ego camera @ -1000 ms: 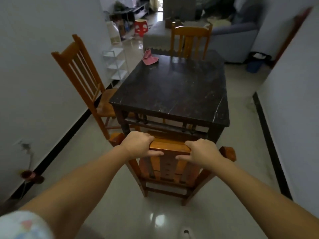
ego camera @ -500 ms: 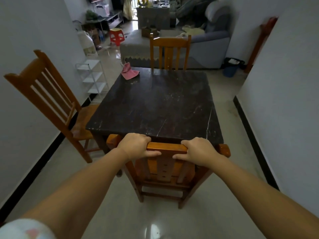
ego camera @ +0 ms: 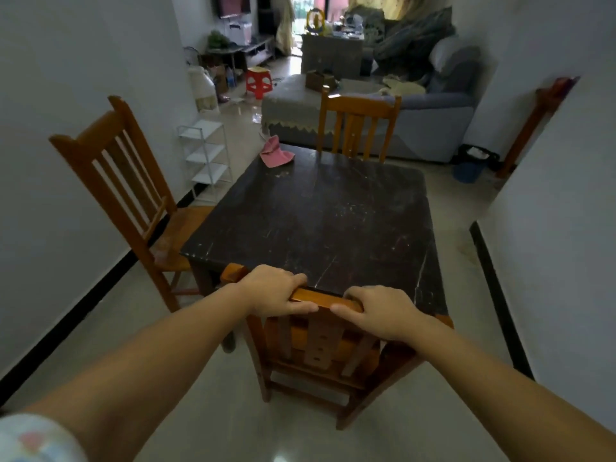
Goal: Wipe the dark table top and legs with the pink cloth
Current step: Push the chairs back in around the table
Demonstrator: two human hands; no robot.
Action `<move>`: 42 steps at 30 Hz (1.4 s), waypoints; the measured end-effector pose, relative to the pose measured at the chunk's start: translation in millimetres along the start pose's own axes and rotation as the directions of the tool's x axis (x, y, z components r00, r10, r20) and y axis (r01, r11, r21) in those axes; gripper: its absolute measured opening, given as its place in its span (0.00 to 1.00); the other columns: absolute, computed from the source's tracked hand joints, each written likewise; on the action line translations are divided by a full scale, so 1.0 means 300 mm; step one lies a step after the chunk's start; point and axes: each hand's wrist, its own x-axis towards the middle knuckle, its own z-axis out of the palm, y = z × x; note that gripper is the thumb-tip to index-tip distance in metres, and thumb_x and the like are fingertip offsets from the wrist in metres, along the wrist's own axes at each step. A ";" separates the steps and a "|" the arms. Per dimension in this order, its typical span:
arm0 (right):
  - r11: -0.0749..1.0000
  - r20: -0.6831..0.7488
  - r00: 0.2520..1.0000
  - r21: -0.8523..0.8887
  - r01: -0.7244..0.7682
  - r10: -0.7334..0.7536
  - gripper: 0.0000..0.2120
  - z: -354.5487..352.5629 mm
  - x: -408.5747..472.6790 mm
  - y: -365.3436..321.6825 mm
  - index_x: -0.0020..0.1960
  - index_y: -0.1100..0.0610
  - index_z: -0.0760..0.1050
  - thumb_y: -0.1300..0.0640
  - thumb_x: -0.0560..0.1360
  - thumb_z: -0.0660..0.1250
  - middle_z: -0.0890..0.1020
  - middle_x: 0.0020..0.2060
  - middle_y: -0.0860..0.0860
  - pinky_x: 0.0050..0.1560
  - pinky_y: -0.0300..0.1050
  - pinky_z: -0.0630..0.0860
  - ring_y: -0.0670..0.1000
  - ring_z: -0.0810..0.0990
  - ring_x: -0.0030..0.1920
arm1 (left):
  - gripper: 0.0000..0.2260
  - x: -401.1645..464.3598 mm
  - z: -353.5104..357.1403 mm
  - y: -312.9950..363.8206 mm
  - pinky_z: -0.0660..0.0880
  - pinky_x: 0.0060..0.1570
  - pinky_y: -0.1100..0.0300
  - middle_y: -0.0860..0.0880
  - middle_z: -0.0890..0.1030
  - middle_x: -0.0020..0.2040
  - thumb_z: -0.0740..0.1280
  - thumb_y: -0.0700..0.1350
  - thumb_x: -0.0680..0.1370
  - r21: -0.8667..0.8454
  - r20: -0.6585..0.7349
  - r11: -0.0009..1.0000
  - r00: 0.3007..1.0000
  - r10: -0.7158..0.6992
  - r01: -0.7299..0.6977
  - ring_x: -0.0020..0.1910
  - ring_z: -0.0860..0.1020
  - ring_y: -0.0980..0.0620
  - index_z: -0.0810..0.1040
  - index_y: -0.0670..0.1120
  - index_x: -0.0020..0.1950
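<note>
Near chair pushed in against the dark table; wiping not yet begun.

The dark table [ego camera: 320, 225] now has the near wooden chair [ego camera: 320, 345] tucked under its front edge, closer than a second ago. The left hand [ego camera: 273, 290] and right hand [ego camera: 380, 311] both grasp the chair's top rail, fingers curled over it. The pink cloth [ego camera: 276, 156] lies untouched at the table's far left corner, so reaching it probably comes next.
</note>
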 end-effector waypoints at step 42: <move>0.959 -0.304 0.915 0.014 0.282 -0.265 0.27 -0.245 1.951 -1.606 0.76 0.49 0.52 0.40 0.80 0.47 0.58 0.76 0.51 0.74 0.57 0.53 0.54 0.55 0.76 | 0.26 -0.609 -0.121 -2.149 0.63 0.64 0.53 0.46 0.64 0.72 0.51 0.58 0.80 -0.334 -0.209 0.743 0.723 -0.659 0.580 0.68 0.65 0.49 0.55 0.48 0.74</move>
